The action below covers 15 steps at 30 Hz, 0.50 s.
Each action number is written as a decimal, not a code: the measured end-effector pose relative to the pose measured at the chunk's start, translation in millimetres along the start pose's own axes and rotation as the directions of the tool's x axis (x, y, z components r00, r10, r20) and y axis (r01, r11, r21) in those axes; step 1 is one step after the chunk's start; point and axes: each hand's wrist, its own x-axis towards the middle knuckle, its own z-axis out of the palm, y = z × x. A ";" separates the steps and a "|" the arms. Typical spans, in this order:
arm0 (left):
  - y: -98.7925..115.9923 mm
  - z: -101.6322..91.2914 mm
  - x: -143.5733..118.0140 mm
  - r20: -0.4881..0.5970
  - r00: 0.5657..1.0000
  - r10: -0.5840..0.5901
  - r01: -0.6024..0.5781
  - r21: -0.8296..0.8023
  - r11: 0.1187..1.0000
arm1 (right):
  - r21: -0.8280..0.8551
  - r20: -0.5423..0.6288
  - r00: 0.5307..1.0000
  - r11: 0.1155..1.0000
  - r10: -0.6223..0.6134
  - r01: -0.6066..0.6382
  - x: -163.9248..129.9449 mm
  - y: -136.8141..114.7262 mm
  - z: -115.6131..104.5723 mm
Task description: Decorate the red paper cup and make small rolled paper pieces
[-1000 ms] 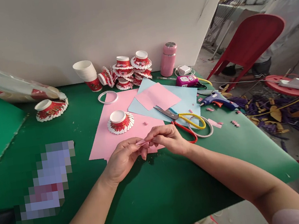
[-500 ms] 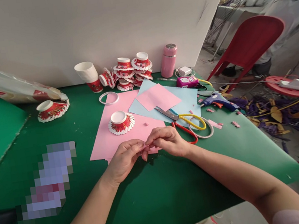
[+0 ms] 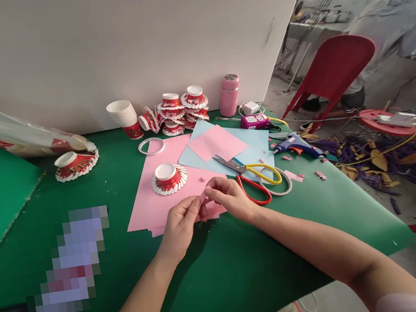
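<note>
My left hand and my right hand meet over the near edge of a large pink paper sheet on the green table. Between their fingertips they pinch a small folded pink paper strip. Just beyond the hands, a cut red-and-white paper cup with fanned-out fringes stands upside down on the pink sheet. To the right of my right hand lie yellow-handled scissors and red-handled scissors.
A light blue sheet and a smaller pink sheet lie behind. Stacked cups, several cut cups, a pink bottle, a tape ring and a blue glue gun stand further back. A red chair and a person are at right.
The view has tilted, so the table sits lower in the picture. My hands stay together on the pink strip, fingers working it slightly.
</note>
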 end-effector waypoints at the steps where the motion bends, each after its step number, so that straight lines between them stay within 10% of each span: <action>1: -1.2 0.4 0.1 -0.019 1.000 0.012 -0.011 0.042 0.999 | 0.005 -0.026 1.000 1.000 0.000 0.001 1.2 2.1 0.6; 9: 0.0 -2.9 0.3 -0.115 0.990 0.080 -0.052 0.229 0.972 | -0.331 0.041 0.999 0.944 0.017 -0.002 7.8 -4.6 -5.9; 15: 3.7 -7.8 5.4 -0.103 0.995 0.013 -0.005 0.080 0.997 | -0.240 0.026 1.000 0.971 -0.011 0.016 4.7 -5.3 0.2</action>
